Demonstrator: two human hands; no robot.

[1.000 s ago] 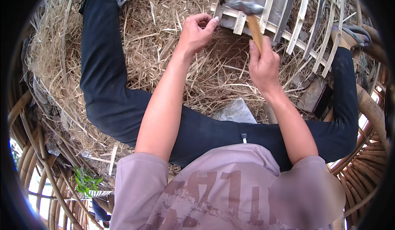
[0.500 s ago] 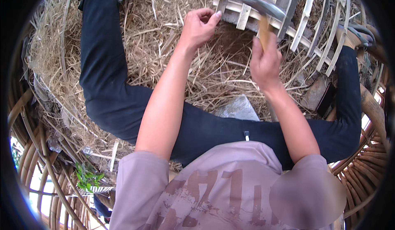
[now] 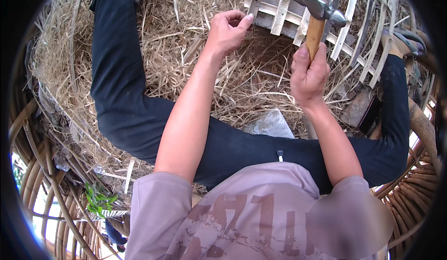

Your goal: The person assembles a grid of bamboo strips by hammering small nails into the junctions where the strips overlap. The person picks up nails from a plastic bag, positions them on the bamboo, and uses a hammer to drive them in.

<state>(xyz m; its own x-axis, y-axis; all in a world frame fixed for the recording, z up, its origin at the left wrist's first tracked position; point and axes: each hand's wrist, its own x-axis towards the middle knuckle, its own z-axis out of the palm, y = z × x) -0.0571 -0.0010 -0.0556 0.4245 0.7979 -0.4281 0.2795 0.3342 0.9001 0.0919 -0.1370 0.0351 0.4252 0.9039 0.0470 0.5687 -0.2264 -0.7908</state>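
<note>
**Hammer up over the slat frame**

The right hand (image 3: 308, 71) has its fingers closed tight around the wooden handle of a hammer with a grey metal head (image 3: 317, 5), held up above the pale wooden slat frame (image 3: 288, 9). The left hand (image 3: 226, 30) pinches its fingertips together at the frame's near edge; whether they grip a nail is too small to tell. Many slats already sit in rows. Dry straw (image 3: 186, 64) covers the floor. More hammering seems left.
</note>
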